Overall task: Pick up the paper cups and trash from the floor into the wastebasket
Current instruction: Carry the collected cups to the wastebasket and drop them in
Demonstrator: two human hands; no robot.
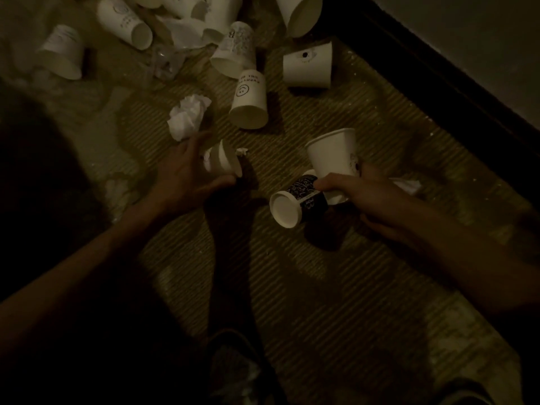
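The likeliest slip, I judge, is at the right hand [371, 195], which carries a double load: it clutches a black-printed cup [301, 200] lying sideways with its base toward the camera, and a white cup [333, 154] tipped up above it; thin paper walls squeezed together could buckle, or one cup could slide free, since the wastebasket is nowhere in view and the load may have to travel; a white scrap [407, 185] shows just behind that hand, though whether it is held I cannot tell. The left hand [187, 173] could knock the crushed cup [220, 159] away instead of catching it (the light is poor and the fingers blur); it reaches forward, low over the woven mat [350, 273], unclenched, fingers spread behind the cup and thumb beneath its rim, holding nothing yet; more cups and a crumpled tissue [190, 116] lie beyond on the floor.
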